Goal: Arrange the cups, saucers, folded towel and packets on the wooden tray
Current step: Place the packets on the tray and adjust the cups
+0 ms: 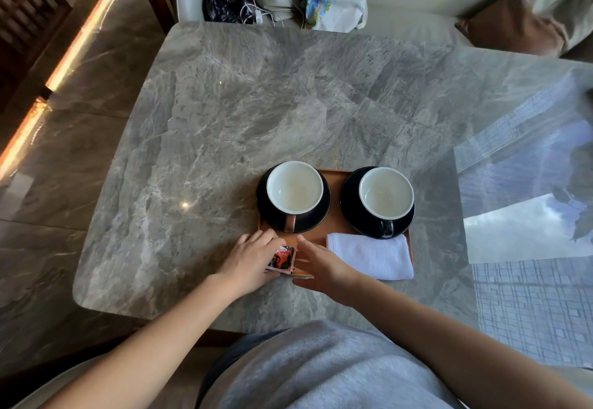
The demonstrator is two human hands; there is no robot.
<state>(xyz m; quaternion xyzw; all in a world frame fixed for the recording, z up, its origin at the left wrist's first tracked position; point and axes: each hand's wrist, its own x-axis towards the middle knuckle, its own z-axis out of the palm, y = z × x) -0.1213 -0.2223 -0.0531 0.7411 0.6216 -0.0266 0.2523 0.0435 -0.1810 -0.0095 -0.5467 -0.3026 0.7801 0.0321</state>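
Observation:
A wooden tray lies on the marble table. On it stand two black cups with white insides, the left cup on a black saucer, the right cup on another saucer. A folded white towel rests on the tray's near right part. Red and black packets sit at the tray's near left corner. My left hand holds their left side with curled fingers. My right hand is flat, fingers together, just right of the packets, its palm hiding part of the tray.
The grey marble table stretches far and left of the tray. A chair at the far side holds bags, a black pouch and a white cable. A sofa cushion lies far right. Window reflections cover the table's right part.

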